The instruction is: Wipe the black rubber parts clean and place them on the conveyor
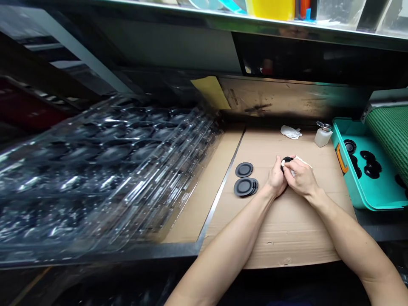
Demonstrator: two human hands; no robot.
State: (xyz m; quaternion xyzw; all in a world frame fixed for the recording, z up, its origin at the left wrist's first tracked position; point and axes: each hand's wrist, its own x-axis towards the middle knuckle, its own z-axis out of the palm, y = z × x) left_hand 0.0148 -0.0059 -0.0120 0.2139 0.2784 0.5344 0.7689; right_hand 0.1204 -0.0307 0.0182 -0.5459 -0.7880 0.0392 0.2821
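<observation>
My left hand (276,177) is closed around a round black disc (287,160), held just above the cardboard sheet (270,229). Against the face of that disc, my right hand (301,176) pinches a small white cloth (283,163); part of something pale sticks out behind the fingers. Left of my hands lies a single black disc (244,169). Nearer to me is a short, slightly fanned stack of black discs (245,187). The fingers cover much of the held disc.
Clear plastic trays (127,170) holding black parts are piled at left. A teal bin (387,206) with black discs stands at right, beside a green conveyor belt (390,131). A pump bottle (323,135) and a crumpled white cloth (290,131) sit behind. A shelf (204,19) overhangs.
</observation>
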